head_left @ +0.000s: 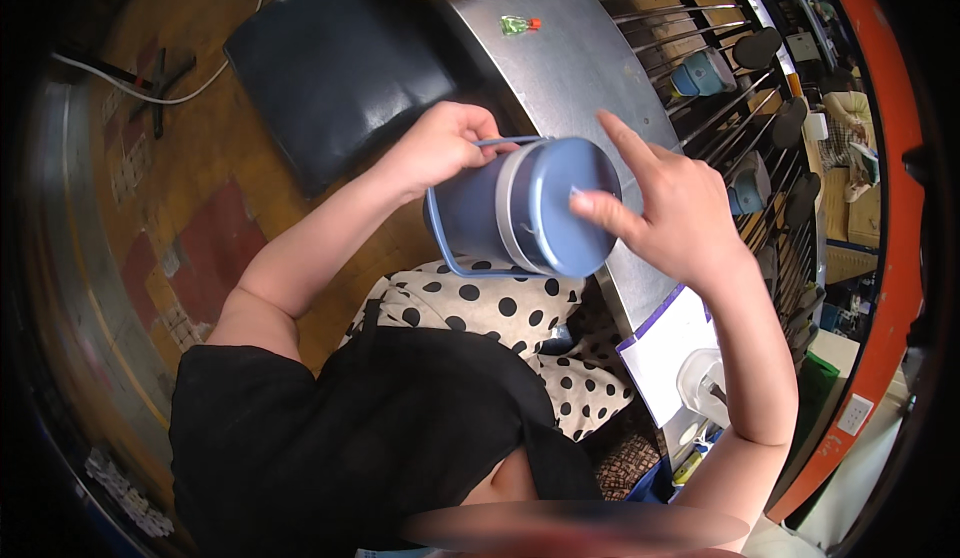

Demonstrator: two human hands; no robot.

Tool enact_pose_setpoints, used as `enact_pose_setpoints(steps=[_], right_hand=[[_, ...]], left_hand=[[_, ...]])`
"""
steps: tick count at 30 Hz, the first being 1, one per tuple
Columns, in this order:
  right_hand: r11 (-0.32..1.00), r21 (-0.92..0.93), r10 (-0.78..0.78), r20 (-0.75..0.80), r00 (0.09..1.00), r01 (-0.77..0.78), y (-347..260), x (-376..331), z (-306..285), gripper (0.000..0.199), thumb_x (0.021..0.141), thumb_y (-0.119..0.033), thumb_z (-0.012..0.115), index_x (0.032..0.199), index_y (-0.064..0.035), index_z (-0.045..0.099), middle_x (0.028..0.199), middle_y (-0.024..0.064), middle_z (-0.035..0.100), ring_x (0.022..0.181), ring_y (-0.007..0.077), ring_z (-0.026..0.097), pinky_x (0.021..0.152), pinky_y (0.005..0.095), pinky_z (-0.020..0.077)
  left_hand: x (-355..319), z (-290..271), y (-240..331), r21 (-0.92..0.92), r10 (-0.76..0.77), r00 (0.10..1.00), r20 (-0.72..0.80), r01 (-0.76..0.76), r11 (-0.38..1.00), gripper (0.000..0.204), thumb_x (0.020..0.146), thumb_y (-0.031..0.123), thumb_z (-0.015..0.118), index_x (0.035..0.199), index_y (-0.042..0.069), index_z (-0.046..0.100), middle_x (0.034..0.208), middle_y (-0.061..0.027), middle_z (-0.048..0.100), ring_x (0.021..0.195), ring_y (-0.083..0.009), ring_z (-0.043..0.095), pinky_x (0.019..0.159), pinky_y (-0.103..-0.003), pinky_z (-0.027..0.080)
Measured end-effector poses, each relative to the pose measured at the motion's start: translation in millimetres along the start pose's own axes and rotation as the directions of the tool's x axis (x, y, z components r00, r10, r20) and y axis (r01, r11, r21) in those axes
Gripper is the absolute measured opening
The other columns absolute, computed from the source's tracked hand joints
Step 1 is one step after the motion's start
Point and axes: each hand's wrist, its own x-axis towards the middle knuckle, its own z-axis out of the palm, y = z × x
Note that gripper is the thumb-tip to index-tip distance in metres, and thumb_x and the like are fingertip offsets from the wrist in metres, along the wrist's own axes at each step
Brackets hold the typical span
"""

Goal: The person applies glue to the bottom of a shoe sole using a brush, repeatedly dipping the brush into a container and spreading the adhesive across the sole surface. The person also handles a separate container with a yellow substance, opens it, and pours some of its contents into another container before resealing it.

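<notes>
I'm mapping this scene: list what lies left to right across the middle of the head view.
Dark seat cushion → left hand → blue lidded container → right hand → wire rack → orange post.

bright daylight, dark fisheye-warped rim

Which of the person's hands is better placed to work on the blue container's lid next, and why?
Probably the right hand: its fingertips already rest on the lid of the blue container. The left hand grips the container's far side by the handle, steadying it.
</notes>
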Motion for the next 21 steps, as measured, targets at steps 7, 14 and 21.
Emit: enact_pose_setpoints(steps=[7, 14, 21], right_hand=[[0.941, 0.0, -0.316, -0.353, 0.88, 0.338, 10.0, -2.5, 38.4, 0.098, 0.058, -0.033, 0.082, 0.15, -0.0263, 0.049, 0.137, 0.0258, 0.05, 0.115, 0.0459, 0.059, 0.094, 0.0505, 0.0541], [0.922, 0.002, -0.312, -0.586, 0.748, 0.386, -3.4, 5.0, 51.0, 0.075, 0.064, -0.035, 0.083, 0.133, -0.0118, 0.064, 0.137, 0.0268, 0.054, 0.122, 0.0462, 0.058, 0.098, 0.0497, 0.0513], [0.901, -0.15, -0.323, -0.858, 0.4, 0.406, -28.4, 6.5, 62.5, 0.036, 0.068, -0.02, 0.081, 0.099, -0.0075, 0.069, 0.124, 0.0199, 0.062, 0.118, 0.0411, 0.06, 0.099, 0.0552, 0.0464]], left_hand=[[-15.7, 1.4, 4.9, -0.014, 0.014, 0.988, -0.155, -0.016, 1.0, 0.01, 0.085, -0.005, 0.061, 0.081, 0.005, 0.062, 0.084, -0.0018, 0.07, 0.082, -0.0067, 0.062, 0.079, -0.021, 0.045], [-21.0, 2.0, 1.9, -0.145, 0.054, 0.977, -0.208, -0.086, 0.986, 0.011, 0.087, -0.007, 0.059, 0.085, 0.003, 0.062, 0.087, -0.0033, 0.069, 0.083, -0.0075, 0.063, 0.08, -0.021, 0.046], [-23.9, 7.5, 20.9, -0.121, 0.15, 0.933, -0.327, -0.199, 0.972, 0.014, 0.086, -0.008, 0.058, 0.083, 0.005, 0.058, 0.085, -0.0019, 0.067, 0.08, -0.007, 0.061, 0.077, -0.021, 0.047]])
